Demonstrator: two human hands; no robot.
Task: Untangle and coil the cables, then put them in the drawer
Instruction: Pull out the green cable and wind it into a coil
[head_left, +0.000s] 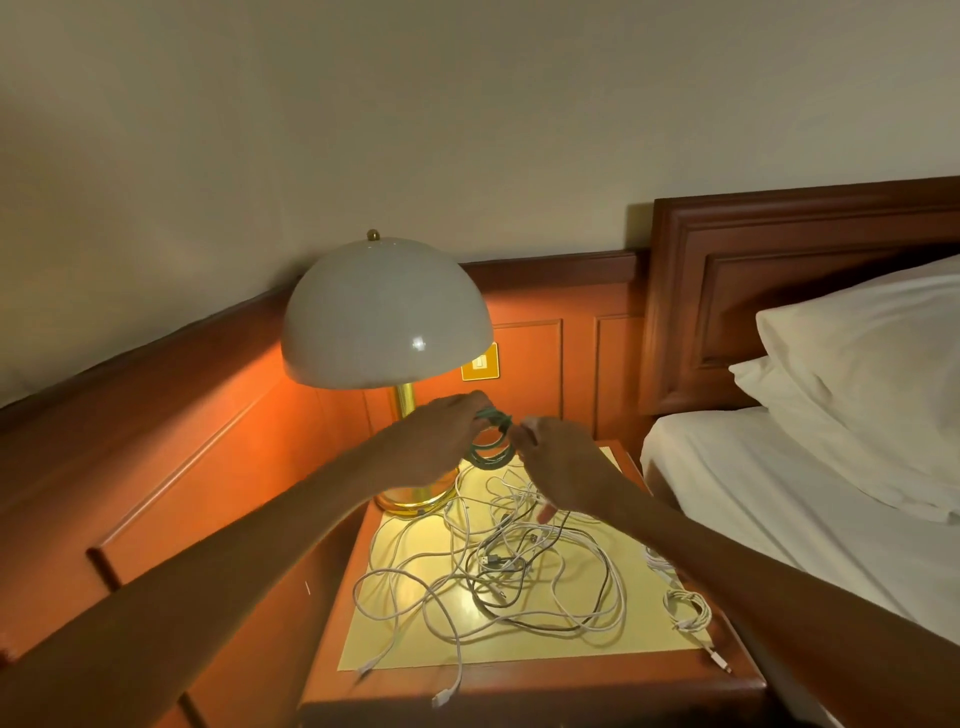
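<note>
A green cable (492, 441) wound into a coil hangs in the air above the far side of the nightstand (524, 680). My left hand (441, 441) grips the coil at its upper left. My right hand (558, 462) pinches the cable's end at the coil's right side. Below them a tangle of white and black cables (498, 571) spreads over the yellow top of the nightstand. A small coiled white cable (685, 608) lies at the right edge, partly hidden by my right forearm. No drawer is in view.
A lamp with a white dome shade (387, 317) and brass base (415, 496) stands at the nightstand's back left, just behind my left hand. A bed with white sheet (769, 499) and pillows (872, 374) lies to the right. Wood panelling runs along the left.
</note>
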